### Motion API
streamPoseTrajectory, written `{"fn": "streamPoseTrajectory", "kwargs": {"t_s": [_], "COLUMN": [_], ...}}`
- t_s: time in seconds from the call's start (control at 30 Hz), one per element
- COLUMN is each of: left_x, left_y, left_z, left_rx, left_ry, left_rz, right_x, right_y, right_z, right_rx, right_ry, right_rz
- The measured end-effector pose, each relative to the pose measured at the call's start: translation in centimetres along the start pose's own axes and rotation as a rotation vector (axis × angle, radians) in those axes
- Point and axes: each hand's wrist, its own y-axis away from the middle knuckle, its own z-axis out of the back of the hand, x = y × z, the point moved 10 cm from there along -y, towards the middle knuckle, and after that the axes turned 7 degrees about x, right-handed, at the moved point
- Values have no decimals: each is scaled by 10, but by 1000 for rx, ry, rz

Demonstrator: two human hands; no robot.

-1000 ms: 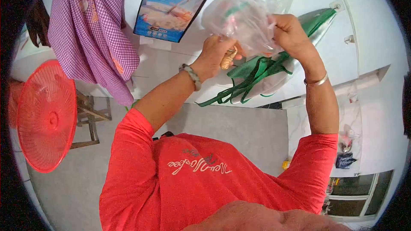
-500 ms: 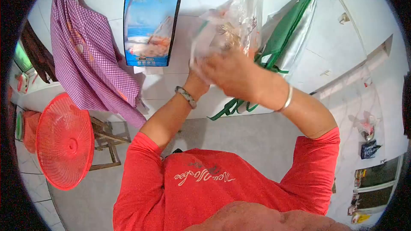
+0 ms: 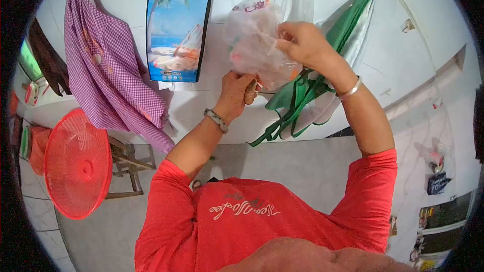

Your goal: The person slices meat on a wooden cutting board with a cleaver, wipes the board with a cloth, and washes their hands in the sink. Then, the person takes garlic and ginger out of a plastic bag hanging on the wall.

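A white, see-through plastic bag [image 3: 254,40] with red print hangs against the tiled wall, and pale and orange contents show dimly through it. My right hand [image 3: 307,45] is closed on the bag's right side, pinching the film between thumb and fingers. Just under the bag, my left hand [image 3: 236,91] is closed around a knobbly brown piece of ginger [image 3: 250,92]. Its fingertips are partly hidden beside the bag's lower edge.
Left of the bag hangs a blue beach-picture panel [image 3: 177,25], then a purple checked cloth [image 3: 108,65]. A green-edged apron [image 3: 338,40] hangs close on the right. A red plastic basket [image 3: 78,166] rests by a wooden stool [image 3: 132,174] at lower left.
My hands were together over the bag and have separated. The right moved up and now pinches the film; the left is below, with the ginger visible. More of the bag shows.
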Motion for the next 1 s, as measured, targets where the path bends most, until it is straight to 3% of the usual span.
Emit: {"fn": "streamPoseTrajectory", "kwargs": {"t_s": [0.1,0.17,0.2,0.27,0.33,0.4,0.43,0.47,0.53,0.57,0.6,0.67,0.7,0.73,0.8,0.93,1.0], "left_x": [-2,-2,-1,-3,-15,-21,-16,-12,-11,-12,-10,-12,-12,-14,-17,-18,-22], "left_y": [-5,-9,-10,-12,-9,-9,-12,-13,-13,-14,-15,-16,-15,-14,-13,-14,-11], "left_z": [6,11,13,15,9,7,8,9,6,2,1,-2,-3,-6,-9,-6,-6], "left_rx": [28,52,56,54,66,78,80,78,96,114,108,81,74,75,70,22,-15], "left_ry": [-36,-45,-35,56,54,48,37,25,32,35,38,34,38,1,-31,-94,-81], "left_rz": [25,24,31,41,17,-8,19,47,41,28,21,-41,-39,-43,-50,-40,-39], "right_x": [20,36,49,52,48,27,11,6,-10,2,2,31,26,17,5,20,34], "right_y": [-7,-5,-2,6,10,20,23,21,21,11,8,-2,-7,-8,-10,-18,-11], "right_z": [-18,0,7,4,-8,-21,-32,-36,-33,-30,-29,-30,-32,-35,-45,-35,-50], "right_rx": [132,113,122,246,307,286,202,202,182,225,231,376,341,349,412,362,625], "right_ry": [215,-69,-64,-637,-534,-709,-1083,-1083,-722,-503,-502,-60,22,18,443,496,345], "right_rz": [141,131,122,-99,-71,-359,-499,-504,-554,-355,-347,-23,70,69,91,61,119]}}
